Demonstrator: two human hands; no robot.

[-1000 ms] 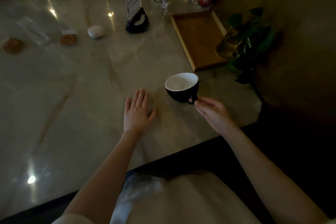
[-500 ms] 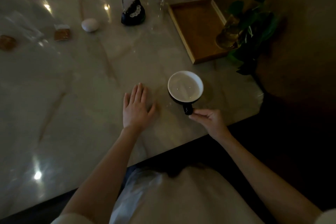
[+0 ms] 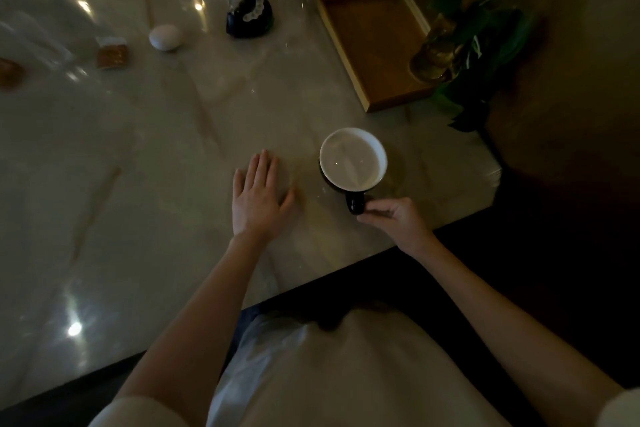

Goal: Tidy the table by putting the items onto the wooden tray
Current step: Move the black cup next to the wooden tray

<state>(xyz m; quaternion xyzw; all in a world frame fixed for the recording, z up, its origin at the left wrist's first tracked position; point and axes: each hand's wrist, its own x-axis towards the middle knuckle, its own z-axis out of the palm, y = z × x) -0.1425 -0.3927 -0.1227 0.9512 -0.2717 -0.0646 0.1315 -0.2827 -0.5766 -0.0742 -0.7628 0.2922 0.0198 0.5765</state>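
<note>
One cup (image 3: 352,159) is seen near the table's (image 3: 173,149) front edge, its handle pinched by the right hand (image 3: 394,220); the left hand (image 3: 258,199) lies flat and open, holding nothing; one wooden tray (image 3: 375,45) sits empty well beyond; since earlier, the cup has been tipped upright; bare tabletop lies between cup and tray

The counter (image 3: 138,149) carries one cup (image 3: 352,159), one wooden tray (image 3: 377,45) at one o'clock, one white egg-shaped object (image 3: 165,37) at eleven, two brown packets (image 3: 111,53) (image 3: 8,71), one sign holder (image 3: 249,15), one potted plant (image 3: 478,42), and two hands (image 3: 258,201) (image 3: 398,220).
</note>
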